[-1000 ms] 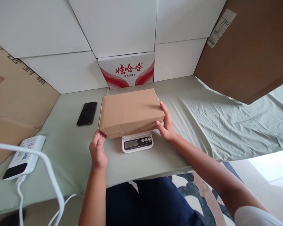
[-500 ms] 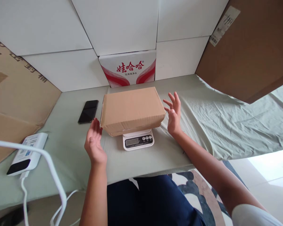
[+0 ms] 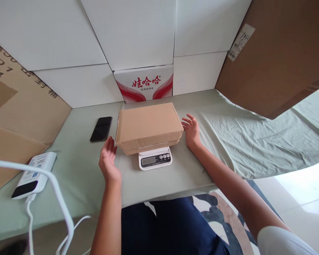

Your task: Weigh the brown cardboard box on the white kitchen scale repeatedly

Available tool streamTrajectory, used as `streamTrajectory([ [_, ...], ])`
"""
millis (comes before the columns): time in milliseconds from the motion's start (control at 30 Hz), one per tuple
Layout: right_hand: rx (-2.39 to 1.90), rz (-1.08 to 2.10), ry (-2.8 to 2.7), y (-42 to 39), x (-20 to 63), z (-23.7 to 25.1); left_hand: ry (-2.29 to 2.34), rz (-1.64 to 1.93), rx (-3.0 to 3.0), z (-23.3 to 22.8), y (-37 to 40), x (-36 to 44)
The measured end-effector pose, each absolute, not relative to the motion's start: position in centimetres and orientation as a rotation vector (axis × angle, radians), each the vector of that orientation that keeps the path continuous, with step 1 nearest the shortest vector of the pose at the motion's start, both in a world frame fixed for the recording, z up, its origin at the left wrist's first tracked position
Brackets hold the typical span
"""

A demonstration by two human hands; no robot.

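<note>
A closed brown cardboard box (image 3: 150, 124) rests on a white digital kitchen scale (image 3: 155, 166), hiding most of its platform. The scale's display and round buttons show in front of the box; no digits can be read. My left hand (image 3: 109, 161) is beside the box's left front corner, open, palm turned toward it. At the right side my right hand (image 3: 191, 132) is open with fingers stretched, close to the box's right edge. I cannot tell whether the fingertips touch the cardboard.
A black phone (image 3: 101, 129) lies left of the box. Further left are a white power bank (image 3: 37, 173) and a white cable (image 3: 54, 184). White boxes (image 3: 146, 32) and a red-and-white carton (image 3: 146, 85) stand behind. Large cardboard pieces (image 3: 23, 95) flank the green cloth (image 3: 228, 141).
My right hand has moved in toward the box's right side, its fingers lower. My left hand stays near the left corner. The view has tilted slightly; the box remains on the scale.
</note>
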State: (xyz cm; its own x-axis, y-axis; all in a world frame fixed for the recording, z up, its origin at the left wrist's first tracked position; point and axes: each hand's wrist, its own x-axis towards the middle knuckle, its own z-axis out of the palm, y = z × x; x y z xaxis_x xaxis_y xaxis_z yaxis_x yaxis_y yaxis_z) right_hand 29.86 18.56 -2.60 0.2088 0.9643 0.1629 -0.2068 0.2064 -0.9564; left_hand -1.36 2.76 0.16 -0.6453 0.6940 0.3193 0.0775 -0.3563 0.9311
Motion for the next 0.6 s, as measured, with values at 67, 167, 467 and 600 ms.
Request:
streamTrajectory([
  [67,-0.976,1.039,-1.002,18.4,29.7,-2.4,1.473,2.054,1.01,-0.1,2.9,-1.5],
  [167,-0.972,1.044,-1.051,18.1,29.5,-2.1,1.492,2.042,1.035,-0.5,3.1,-1.8],
  [467,-0.981,1.156,-1.092,18.0,29.6,-0.7,1.454,2.046,0.952,-1.3,3.7,-2.1],
  [600,-0.961,1.217,-1.101,17.5,30.0,-0.2,1.438,2.037,0.865,-1.4,3.8,-2.0],
])
